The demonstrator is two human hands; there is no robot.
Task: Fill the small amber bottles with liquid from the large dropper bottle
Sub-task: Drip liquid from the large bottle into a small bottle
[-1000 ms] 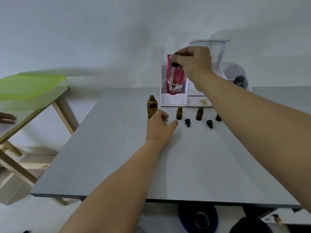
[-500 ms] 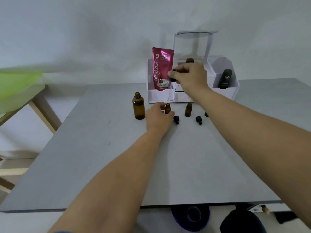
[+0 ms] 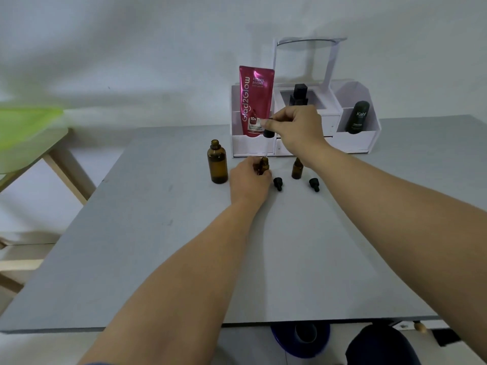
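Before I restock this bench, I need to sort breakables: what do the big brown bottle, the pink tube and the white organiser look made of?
Big brown bottle: likely amber glass, glossy and see-through. Pink tube: soft plastic or laminate by its flat crimped top and metallic sheen. White organiser: seemingly rigid matte plastic with thin flat walls.

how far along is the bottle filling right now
Done: the large amber bottle stands open and both small bottles are uncapped, their black caps on the table. In hand: the left hand steadies one small bottle while the right hand holds the dropper over its mouth. Left: the second small bottle and recapping. Fill levels unreadable.
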